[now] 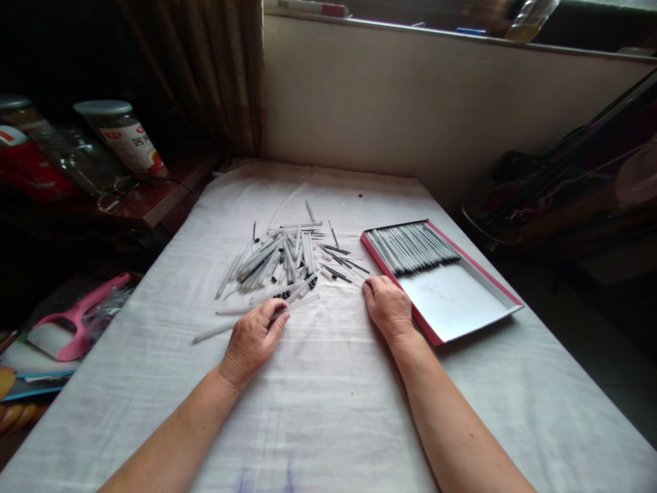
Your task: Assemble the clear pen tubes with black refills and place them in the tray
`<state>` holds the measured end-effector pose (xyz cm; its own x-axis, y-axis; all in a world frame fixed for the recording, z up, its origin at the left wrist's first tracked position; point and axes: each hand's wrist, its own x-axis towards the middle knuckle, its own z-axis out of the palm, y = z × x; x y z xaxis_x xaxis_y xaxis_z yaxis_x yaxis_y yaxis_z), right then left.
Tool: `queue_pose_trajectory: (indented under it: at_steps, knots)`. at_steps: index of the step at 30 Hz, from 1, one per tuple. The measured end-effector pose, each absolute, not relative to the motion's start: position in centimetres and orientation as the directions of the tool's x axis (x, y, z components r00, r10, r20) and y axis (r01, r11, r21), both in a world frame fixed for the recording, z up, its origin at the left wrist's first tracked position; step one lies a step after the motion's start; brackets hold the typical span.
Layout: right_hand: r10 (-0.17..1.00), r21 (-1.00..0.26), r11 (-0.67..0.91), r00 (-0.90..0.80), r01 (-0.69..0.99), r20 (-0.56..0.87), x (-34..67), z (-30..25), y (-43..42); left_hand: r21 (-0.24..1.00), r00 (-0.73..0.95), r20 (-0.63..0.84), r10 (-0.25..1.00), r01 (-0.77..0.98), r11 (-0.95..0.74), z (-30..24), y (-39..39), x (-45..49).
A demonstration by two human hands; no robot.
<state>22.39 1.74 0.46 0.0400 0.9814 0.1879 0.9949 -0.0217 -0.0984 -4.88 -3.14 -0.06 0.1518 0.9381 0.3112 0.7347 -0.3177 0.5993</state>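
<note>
Loose parts of pens lie in a heap (277, 257) on the cloth: translucent barrels, thin black refills (341, 259) and small black caps (282, 295). My left hand (256, 335) is at the heap's near edge, thumb and forefinger closed on a clear pen barrel (305, 303) that points away to the right. Another barrel (213, 333) lies just left of that hand. My right hand (387, 306) rests on the cloth by the shallow box, fingers closed near the refills; what they pinch is hidden. Assembled pens (415, 246) lie in a row inside the box (428, 329).
The box has red sides and a white inside. A white cloth covers the table (328, 424). Beyond it is a wall (359, 103) with a ledge. On the left stand jars (128, 137), with eyeglasses (116, 195) and a pink-handled item (76, 329) nearby.
</note>
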Motion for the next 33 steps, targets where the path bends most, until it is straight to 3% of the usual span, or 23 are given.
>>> queue_pose_trajectory:
  at_steps: [4,10,17,25,29,33]
  knots:
    - [0.983,-0.124,0.013,0.01,0.992,0.181,22.5,0.5,1.6,0.6,0.154,0.307,0.939,0.734,-0.317,-0.1,-3.1,-4.9]
    - [0.989,-0.031,-0.038,0.042,0.999,0.145,22.1,0.8,1.7,0.591,0.167,0.307,0.937,0.739,-0.325,-0.1,-3.1,-4.9]
    - [0.983,-0.057,0.039,-0.028,0.998,0.179,22.5,0.5,1.6,0.597,0.166,0.299,0.94,0.736,-0.319,0.0,-3.2,-4.8]
    - [0.984,0.001,-0.042,0.041,0.999,0.173,22.1,0.2,2.3,0.594,0.174,0.301,0.938,0.735,-0.327,-0.1,-3.1,-5.0]
    - [0.964,-0.177,-0.033,0.078,0.984,0.254,22.5,0.1,2.0,0.599,0.17,0.302,0.938,0.732,-0.325,-0.2,-3.1,-5.0]
    - [0.899,-0.598,0.143,0.15,0.789,0.412,22.9,0.5,1.0,0.619,0.144,0.327,0.934,0.714,-0.327,-0.2,-3.1,-5.0]
